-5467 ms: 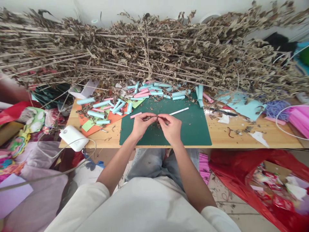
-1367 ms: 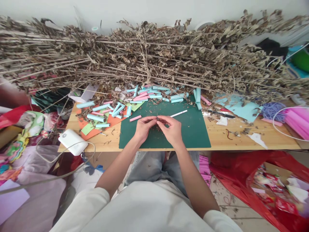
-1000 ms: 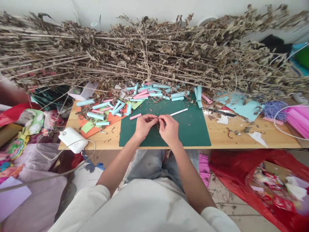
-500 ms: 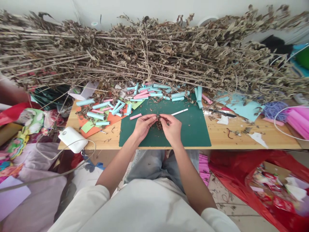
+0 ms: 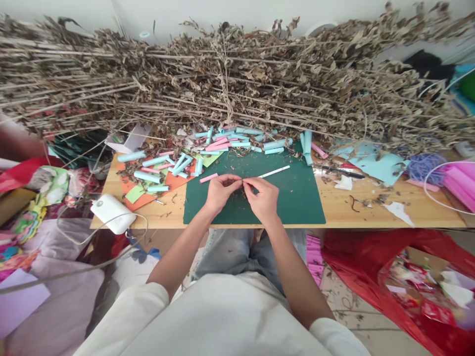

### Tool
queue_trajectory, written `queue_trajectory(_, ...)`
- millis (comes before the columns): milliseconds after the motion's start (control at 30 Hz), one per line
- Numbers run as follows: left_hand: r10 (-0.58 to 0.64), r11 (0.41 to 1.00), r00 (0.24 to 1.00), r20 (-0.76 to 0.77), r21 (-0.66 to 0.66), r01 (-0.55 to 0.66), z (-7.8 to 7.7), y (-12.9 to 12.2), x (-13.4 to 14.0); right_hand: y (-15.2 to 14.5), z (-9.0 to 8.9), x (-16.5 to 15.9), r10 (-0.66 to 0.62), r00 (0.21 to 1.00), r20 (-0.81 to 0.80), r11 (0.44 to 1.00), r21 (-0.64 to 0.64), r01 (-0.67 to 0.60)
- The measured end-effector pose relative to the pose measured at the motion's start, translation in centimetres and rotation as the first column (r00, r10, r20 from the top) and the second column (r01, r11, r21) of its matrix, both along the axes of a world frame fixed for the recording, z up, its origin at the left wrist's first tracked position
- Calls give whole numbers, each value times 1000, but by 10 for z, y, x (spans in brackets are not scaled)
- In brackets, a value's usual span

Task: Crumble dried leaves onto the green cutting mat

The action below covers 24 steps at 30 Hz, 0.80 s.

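My left hand (image 5: 221, 192) and my right hand (image 5: 262, 197) meet fingertip to fingertip over the green cutting mat (image 5: 297, 200). Both are closed in a pinch. What sits between the fingertips is too small and hidden to make out; dark crumbs of dried leaf (image 5: 240, 194) show just below them. Beyond my right hand lies a thin white stick-like tube (image 5: 276, 171) on the mat. A short pink paper roll (image 5: 208, 178) rests by my left hand. Several blue paper rolls (image 5: 273, 145) lie along the mat's far edge.
Dried leafy stalks (image 5: 222, 84) are heaped across the back. At left, a white power bank (image 5: 113, 213) with a cable sits on the wooden table (image 5: 174, 207). Blue paper (image 5: 382, 165) and a dark pen (image 5: 343, 172) lie at right. Below hangs a red bag (image 5: 356, 267) of scraps.
The fingertips of my hands have come together, and the dark leaf bits that showed between them are now mostly out of sight. The things on the table stay put.
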<state>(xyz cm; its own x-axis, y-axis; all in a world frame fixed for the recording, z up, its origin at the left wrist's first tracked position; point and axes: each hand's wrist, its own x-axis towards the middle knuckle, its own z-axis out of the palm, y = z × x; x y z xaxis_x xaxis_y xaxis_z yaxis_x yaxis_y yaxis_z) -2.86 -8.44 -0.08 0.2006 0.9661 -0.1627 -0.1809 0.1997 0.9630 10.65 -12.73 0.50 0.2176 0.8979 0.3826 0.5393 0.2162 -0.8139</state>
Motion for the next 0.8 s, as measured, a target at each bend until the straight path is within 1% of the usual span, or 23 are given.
queue_trajectory(67, -3, 1000, 1000, -13, 21, 4, -1, -1, 3, 1, -2, -2, -19, 999, -29, 1000, 1, 19)
queue_trajectory(100, 9, 1000, 1000, -3, 15, -9, -1, -2, 4, 2, -4, -4, -39, 997, -73, 999, -15, 38)
queue_trajectory(167, 48, 998, 997, 58, -44, -45, -2, -3, 8, 5, -8, -8, -97, 967, -237, 993, -90, 78)
queue_trajectory(200, 61, 994, 993, 105, -95, -51, -3, -3, 10, 6, -11, -9, -132, 930, -343, 987, -137, 90)
queue_trajectory(267, 73, 979, 976, 204, -200, -31, -3, -3, 11, 10, -16, -10, -194, 828, -526, 975, -199, 103)
queue_trajectory(300, 76, 971, 967, 245, -238, -16, -3, -3, 11, 11, -18, -10, -211, 790, -575, 972, -206, 110)
queue_trajectory(333, 81, 965, 958, 275, -261, -6, -4, -3, 11, 11, -19, -9, -216, 778, -590, 972, -201, 117)
queue_trajectory(367, 88, 962, 952, 293, -272, -5, -3, -2, 10, 10, -18, -7, -216, 791, -573, 973, -190, 128)
queue_trajectory(400, 97, 962, 949, 301, -275, -11, -3, -2, 9, 9, -17, -5, -209, 827, -521, 975, -175, 136)
queue_trajectory(467, 110, 962, 948, 300, -270, -26, -3, -1, 7, 7, -12, -2, -176, 922, -344, 982, -131, 139)
queue_trajectory(500, 113, 963, 949, 295, -268, -31, -2, 0, 6, 5, -10, 0, -155, 957, -245, 986, -106, 132)
queue_trajectory(567, 124, 963, 953, 278, -264, -49, -1, 0, 5, 3, -5, 1, -125, 988, -96, 991, -64, 119)
queue_trajectory(633, 139, 966, 957, 256, -250, -74, 1, 0, 5, 2, -1, 1, -115, 992, -54, 993, -32, 114)
queue_trajectory(700, 138, 969, 959, 248, -233, -79, 2, -1, 5, 2, 1, 1, -99, 993, -66, 995, -14, 99)
queue_trajectory(800, 109, 974, 959, 263, -221, -50, 4, -1, 5, 2, 4, 0, -30, 993, -112, 999, -18, 28)
